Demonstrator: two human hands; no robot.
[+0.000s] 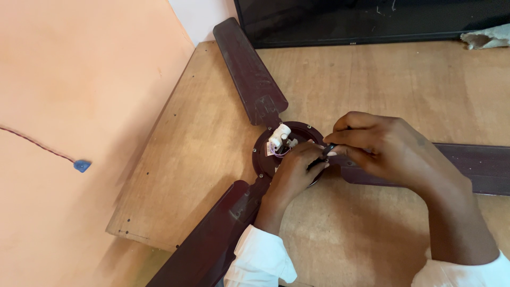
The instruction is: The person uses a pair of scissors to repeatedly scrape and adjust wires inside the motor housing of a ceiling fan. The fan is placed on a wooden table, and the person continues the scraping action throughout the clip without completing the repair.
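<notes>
Left hand (295,172) steadies the dark brown ceiling-fan hub (268,151) on the wooden surface (372,79); right hand (372,146), grip pinching a slim black tool (328,150), works its centre.

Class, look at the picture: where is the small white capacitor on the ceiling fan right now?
In the head view, the white capacitor stands on the fan's dark round motor hub near the middle of the wooden table, just left of the left hand.
</notes>
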